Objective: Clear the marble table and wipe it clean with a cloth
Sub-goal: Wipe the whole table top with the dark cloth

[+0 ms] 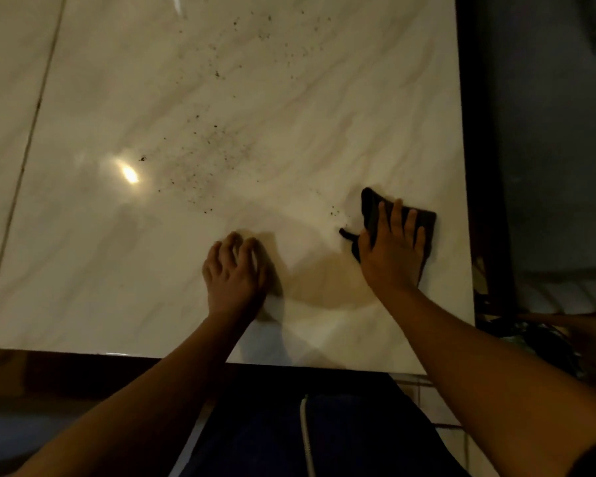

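The dark cloth (371, 210) lies flat on the marble tabletop (117, 253), under the right hand (394, 253). That hand presses down on it with the palm, its fingers (397, 215) straight and a little spread, not curled round the fabric. The cloth shows past the fingertips and on both sides of the hand, and a thin corner of it pokes out beside the thumb. It sits close to the tabletop's right edge and not far from the near edge.

The left hand (234, 273) is well to the left of the cloth, also on the tabletop. Its fingers (248, 251) are bent in a loose claw with the tips touching the marble, and they grasp nothing. Between the two hands the marble carries a brownish patch (327, 284); whether it is shadow or a damp mark cannot be told.

Beyond the fingers of both hands, dark specks (203, 156) are scattered over the marble, thick ahead of the left hand and thinner toward the far edge. A few lie just left of the cloth. A bright glare (129, 174) from a light shines on the marble to the left of the specks, and farther left a thin seam (25, 160) runs across the surface.

Below the near edge, between the forearms, there is dark fabric with a white cord (307, 435) hanging down it.
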